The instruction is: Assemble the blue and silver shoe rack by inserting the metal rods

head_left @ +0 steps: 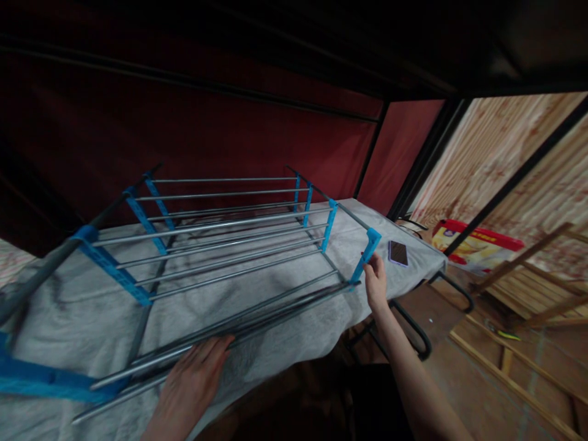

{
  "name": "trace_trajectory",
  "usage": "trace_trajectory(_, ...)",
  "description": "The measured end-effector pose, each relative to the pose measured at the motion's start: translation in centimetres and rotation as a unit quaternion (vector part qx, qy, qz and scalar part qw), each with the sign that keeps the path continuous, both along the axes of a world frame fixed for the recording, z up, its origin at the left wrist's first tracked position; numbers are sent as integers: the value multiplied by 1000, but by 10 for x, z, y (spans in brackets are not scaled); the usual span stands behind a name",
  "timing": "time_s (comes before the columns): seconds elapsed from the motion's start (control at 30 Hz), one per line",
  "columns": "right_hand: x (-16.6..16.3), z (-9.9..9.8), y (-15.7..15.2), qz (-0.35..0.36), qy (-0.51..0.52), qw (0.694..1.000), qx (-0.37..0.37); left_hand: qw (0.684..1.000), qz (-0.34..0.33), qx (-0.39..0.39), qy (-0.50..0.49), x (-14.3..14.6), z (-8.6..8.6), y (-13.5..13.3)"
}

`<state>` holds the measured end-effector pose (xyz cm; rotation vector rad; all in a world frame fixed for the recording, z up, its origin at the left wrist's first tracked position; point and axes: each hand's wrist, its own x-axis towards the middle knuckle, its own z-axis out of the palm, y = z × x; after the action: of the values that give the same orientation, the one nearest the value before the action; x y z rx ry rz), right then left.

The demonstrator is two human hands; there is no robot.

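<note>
A rack of grey metal tubes (pixel 220 224) and blue plastic brackets (pixel 113 267) lies on a table covered with a light grey cloth (pixel 275 288). My left hand (pixel 195 380) is closed over a metal tube (pixel 114 401) along the near side; its thumb is hidden beneath. That tube's left end sticks out past a blue bracket at the lower left. At the near right corner, my right hand (pixel 375 278) has its fingers closed around an upright blue bracket (pixel 371 245). The tube's right end lies by the foot of this bracket.
A phone (pixel 398 253) lies on the cloth right of my right hand. Black metal bars (pixel 413 331) stick out below the table edge. Wooden frames (pixel 509 361) and a red and yellow package (pixel 478 242) are on the floor at right. A dark red panel (pixel 206 128) stands behind the table.
</note>
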<state>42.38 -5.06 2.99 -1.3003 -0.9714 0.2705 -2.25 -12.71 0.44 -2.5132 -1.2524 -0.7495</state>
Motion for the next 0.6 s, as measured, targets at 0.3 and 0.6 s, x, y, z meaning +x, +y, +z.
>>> trace_trajectory(0.3,14,6,-4,-2,-1,1000,2,996,6,-81,37,-16,-30,-8)
trace_trajectory(0.6,13,35,-5,-4,-7,1000,11,993,58,-45,91,-20,-34,-13)
